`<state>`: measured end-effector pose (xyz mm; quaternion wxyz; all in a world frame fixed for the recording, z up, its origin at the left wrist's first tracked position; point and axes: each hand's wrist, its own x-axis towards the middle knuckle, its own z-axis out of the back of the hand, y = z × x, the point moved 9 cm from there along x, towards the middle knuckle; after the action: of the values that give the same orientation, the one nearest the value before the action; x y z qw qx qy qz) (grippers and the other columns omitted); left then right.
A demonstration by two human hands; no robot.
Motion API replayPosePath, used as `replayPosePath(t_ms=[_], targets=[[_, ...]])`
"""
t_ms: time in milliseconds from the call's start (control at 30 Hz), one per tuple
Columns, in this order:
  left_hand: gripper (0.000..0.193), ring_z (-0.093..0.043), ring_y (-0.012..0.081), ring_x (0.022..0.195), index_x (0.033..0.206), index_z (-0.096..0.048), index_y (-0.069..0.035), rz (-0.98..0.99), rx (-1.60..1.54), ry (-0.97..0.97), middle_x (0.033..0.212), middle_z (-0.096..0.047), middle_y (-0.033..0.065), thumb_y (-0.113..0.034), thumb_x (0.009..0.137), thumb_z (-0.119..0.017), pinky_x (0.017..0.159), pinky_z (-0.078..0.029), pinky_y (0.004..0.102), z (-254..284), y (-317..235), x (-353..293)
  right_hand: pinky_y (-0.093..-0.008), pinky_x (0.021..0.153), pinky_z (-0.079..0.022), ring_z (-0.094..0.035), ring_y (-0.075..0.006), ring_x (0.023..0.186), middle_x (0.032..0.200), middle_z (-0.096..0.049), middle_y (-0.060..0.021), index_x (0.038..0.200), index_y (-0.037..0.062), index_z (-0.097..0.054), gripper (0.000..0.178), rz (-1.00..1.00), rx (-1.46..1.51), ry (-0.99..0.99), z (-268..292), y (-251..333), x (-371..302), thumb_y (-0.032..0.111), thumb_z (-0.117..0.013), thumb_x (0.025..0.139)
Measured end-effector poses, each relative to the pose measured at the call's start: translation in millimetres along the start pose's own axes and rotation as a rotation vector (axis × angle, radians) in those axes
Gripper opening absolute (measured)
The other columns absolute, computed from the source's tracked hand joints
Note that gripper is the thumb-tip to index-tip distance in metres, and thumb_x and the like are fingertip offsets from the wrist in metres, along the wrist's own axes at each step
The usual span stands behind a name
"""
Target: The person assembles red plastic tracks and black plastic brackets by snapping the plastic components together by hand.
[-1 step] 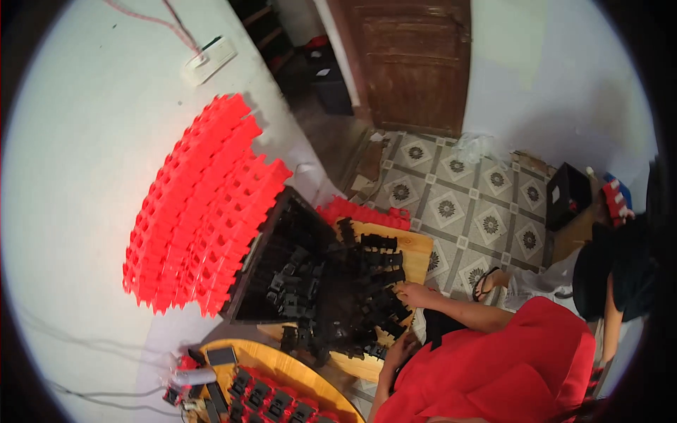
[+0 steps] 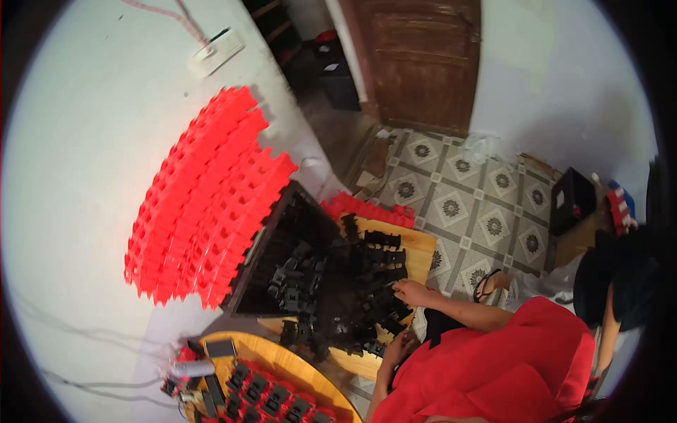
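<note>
My right hand is at the near edge of a wooden board, its fingers closed around the end of a black plastic part. Below it, my left hand is curled beside the same edge. What its fingers hold, if anything, is too dark to make out. Several more black plastic parts lie spread over the wooden board. A black crate is tipped toward the board, with loose black parts in its mouth.
Stacked red plastic pieces rise behind the crate by the wall; more red pieces lie past the board. A round wooden table holds red-and-black assemblies. At right, another person's arm and sandalled foot show near a black bin.
The whole view has shifted slightly, so the board, crate and red stack appear a little farther right. Both hands stay at the board's near edge.
</note>
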<state>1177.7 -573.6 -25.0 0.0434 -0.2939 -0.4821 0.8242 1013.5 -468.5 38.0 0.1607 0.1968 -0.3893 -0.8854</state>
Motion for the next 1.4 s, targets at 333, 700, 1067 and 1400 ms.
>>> replayPosePath(t_ms=[333,700,1067,1400], targets=[[0.046,-0.067,0.0242,0.085,0.132,-0.049,-0.012,0.102,-0.106,-0.477,0.097,-0.067,0.0111,-0.021,0.090,-0.065,0.075,-0.053,0.0359,92.4,-67.9,37.2,-0.0328,0.072,-0.050,-0.063,-0.0240,0.079,0.095,-0.060,-0.0128,0.116,0.0026,-0.060,0.030,0.315,0.204,-0.154,114.4,79.8,124.9,0.012,-0.063,0.087],[0.063,-0.055,0.0163,0.095,0.143,-0.034,-0.008,0.081,-0.462,-1.293,0.108,-0.056,0.0073,-0.006,0.089,-0.065,0.086,-0.047,0.0286,189.7,-81.7,-40.2,-0.0382,0.098,-0.043,-0.052,-0.0294,0.119,0.137,-0.048,-0.0179,0.143,0.0032,-0.036,0.063,0.524,0.347,-0.352,237.0,153.9,249.2,0.017,-0.065,0.089],[0.077,-0.056,0.0209,0.106,0.150,-0.021,-0.009,0.054,-0.320,-1.667,0.134,-0.045,0.0176,-0.023,0.090,-0.069,0.089,-0.048,0.0318,377.7,-127.4,-171.1,-0.0380,0.104,-0.038,-0.038,-0.0311,0.133,0.147,-0.031,-0.0231,0.149,0.0023,-0.023,0.093,0.597,0.305,-0.426,298.1,245.9,314.4,0.047,-0.072,0.083],[0.105,-0.032,0.0454,0.134,0.150,-0.022,-0.004,0.251,0.201,-1.789,0.145,-0.030,0.0319,-0.065,0.077,-0.067,0.110,-0.029,0.0489,540.8,-150.9,-173.4,-0.0347,0.102,-0.039,-0.049,-0.0264,0.123,0.136,-0.047,-0.0226,0.147,-0.0027,-0.025,0.088,0.446,0.475,-0.238,305.1,267.6,341.3,0.043,-0.069,0.086]])
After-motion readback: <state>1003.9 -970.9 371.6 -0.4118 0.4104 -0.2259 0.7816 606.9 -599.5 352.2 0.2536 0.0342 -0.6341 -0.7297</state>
